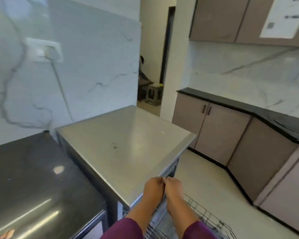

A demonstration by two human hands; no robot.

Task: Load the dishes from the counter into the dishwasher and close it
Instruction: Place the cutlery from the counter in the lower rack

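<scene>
Trouble here would most likely come from the dishwasher, the steel-topped machine that stands between the black counter and the pale floor. Its wire rack is pulled out low at the front, so I judge that a door swung up before the rack is pushed in would knock against it and not close. The left hand and the right hand are side by side, knuckles touching, at the front edge just under the steel top. Their fingers are curled, but what they hold is hidden, so I cannot tell the grip. With hands so close, a sudden pull may pinch a finger at this edge. No dishes show on the black counter, and what lies in the rack is too blurred to name. Behind is a marble wall; to the right, taupe cabinets under a second black counter; then a stool in the doorway, a socket and its cord.
</scene>
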